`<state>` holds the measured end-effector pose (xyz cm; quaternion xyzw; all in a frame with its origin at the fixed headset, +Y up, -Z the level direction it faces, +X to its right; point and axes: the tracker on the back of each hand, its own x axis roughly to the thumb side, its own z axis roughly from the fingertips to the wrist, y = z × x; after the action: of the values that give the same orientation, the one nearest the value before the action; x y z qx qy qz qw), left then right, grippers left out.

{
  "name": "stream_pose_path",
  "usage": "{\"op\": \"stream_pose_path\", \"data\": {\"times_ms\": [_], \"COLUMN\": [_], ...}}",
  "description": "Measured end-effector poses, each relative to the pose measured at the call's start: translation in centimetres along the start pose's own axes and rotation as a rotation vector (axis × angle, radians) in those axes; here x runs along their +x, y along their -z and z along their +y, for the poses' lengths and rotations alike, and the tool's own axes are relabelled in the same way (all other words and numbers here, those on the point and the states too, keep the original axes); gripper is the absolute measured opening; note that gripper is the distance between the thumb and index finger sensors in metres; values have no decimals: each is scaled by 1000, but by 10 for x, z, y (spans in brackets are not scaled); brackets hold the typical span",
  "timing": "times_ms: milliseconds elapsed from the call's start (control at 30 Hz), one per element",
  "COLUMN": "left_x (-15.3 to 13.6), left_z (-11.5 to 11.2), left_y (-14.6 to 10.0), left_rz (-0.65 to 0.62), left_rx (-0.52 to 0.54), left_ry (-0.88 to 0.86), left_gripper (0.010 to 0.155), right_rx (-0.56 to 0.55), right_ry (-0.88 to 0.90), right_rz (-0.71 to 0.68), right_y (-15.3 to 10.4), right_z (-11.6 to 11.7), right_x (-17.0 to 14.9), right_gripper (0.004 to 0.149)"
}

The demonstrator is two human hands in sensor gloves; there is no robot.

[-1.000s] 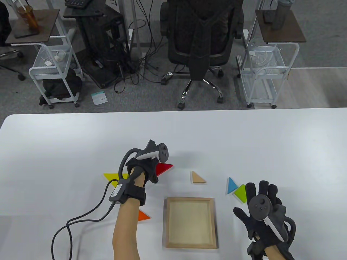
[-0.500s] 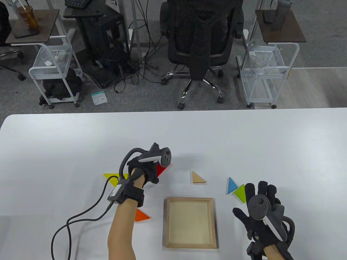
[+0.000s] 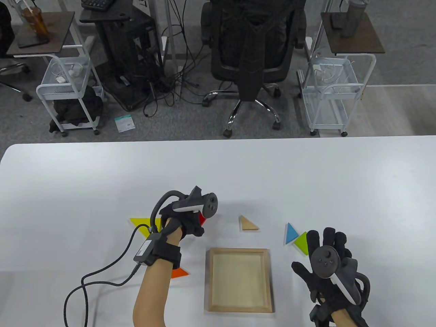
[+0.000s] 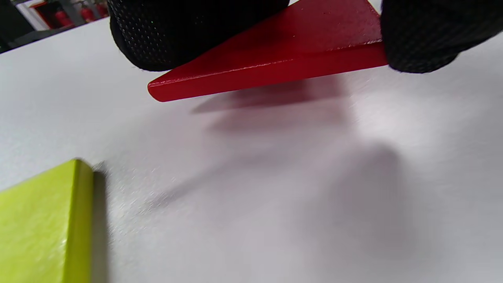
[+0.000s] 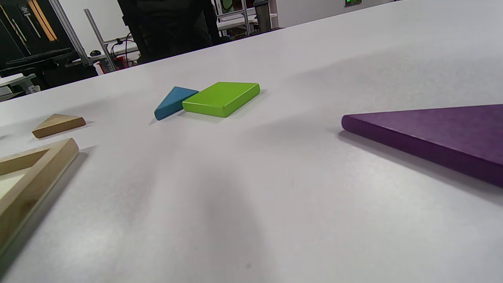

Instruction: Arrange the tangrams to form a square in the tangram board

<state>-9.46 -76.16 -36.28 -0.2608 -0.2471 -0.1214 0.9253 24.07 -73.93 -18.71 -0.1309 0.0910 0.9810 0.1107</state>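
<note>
White table (image 3: 85,177) surface carries all parts. Your left hand (image 3: 184,214) pinches the red triangle (image 4: 275,59) between gloved fingertips (image 4: 188,31), lifted clear of the table, beside the yellow piece (image 4: 39,224). Your right hand (image 3: 328,269) rests flat, fingers spread, near the green piece (image 5: 220,98). Between both hands lies the empty tangram board (image 3: 240,308).

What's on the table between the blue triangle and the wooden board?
Nothing. In the table view, only bare white table lies between the blue triangle and the wooden board.
</note>
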Motion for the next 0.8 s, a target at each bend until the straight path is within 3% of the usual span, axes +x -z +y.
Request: {"op": "stream_pose_path", "data": {"times_ms": [200,433,633,800], "left_x": [38,98,132,149], "left_z": [16,1,-11,-16], "left_y": [-32,-57,-65,-65], "left_rz": [-95,-245,-291,-260], "left_rx": [99,135,145,165], "left_ry": [8,52,108,146], "left_gripper": [97,97,96,96], "right_rx": [-6,-16,-21,-24], "right_ry": [-1,-21,0,12], "right_rz": [-2,-11,-4,-1], "right_y": [0,-2,-2,-1], "right_z": [1,3,1,0], "right_x": [0,3,0,-2], "right_gripper": [89,89,89,89]}}
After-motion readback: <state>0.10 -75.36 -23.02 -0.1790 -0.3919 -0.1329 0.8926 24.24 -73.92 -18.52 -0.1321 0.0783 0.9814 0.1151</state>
